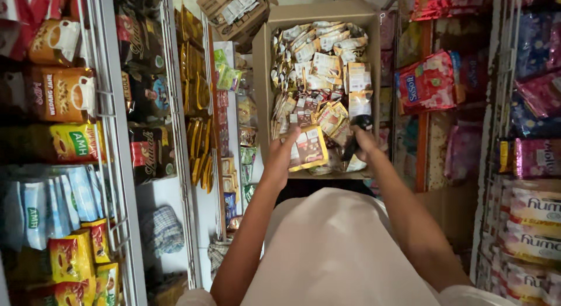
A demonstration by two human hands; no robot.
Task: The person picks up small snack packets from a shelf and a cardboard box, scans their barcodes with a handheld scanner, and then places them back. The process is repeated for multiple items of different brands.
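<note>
1. Head view: our left hand is closed on a yellow-and-brown sachet, fingers curled over its left edge, with the packet sticking out to the right of the hand.
2. Our right hand is wrapped around a small black object; we cannot tell what it is. It pokes up just above the fingers.
3. The sachet lies between our two hands, touching the left one and just beside the right.
4. Both hands sit at the near end of an open cardboard box, which is filled with a loose heap of similar sachets in white, yellow and brown.
5. The held sachet rests just above the heap at the box's near edge.
6. To our left, wire shelves carry orange, yellow and blue pouches.
7. To our right, racks hold pink and red packets, well apart from the hands.
8. A second, smaller carton sits beyond the box's far left corner.
</note>
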